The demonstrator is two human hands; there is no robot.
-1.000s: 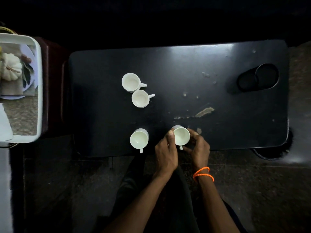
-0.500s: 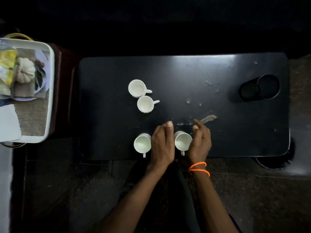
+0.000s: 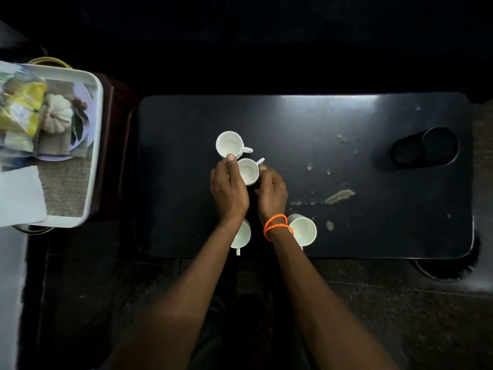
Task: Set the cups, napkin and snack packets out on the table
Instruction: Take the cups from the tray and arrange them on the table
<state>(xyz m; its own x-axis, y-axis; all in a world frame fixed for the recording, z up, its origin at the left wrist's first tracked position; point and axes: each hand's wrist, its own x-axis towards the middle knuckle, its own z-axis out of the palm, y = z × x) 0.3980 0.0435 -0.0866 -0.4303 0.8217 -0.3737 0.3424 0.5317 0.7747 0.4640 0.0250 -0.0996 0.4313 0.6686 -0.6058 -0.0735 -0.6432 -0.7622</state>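
All four cups (image 3: 248,170) are plain white, no print on any of them. The table (image 3: 306,121) is glossy black with pale tan scuffs (image 3: 339,196) right of the cups. Black round holder (image 3: 425,149) at the table's far right corner too. Orange bead bracelet (image 3: 277,226) on the right wrist. Left of the table there's a white tray (image 3: 93,145) with a beige woven mat (image 3: 65,188), yellow snack packets (image 3: 22,110), a white pumpkin (image 3: 58,113) with dark green leaves, and a white napkin (image 3: 20,196).

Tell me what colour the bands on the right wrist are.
Orange: the bands loop round the right wrist, clearest in the head view, the only one.
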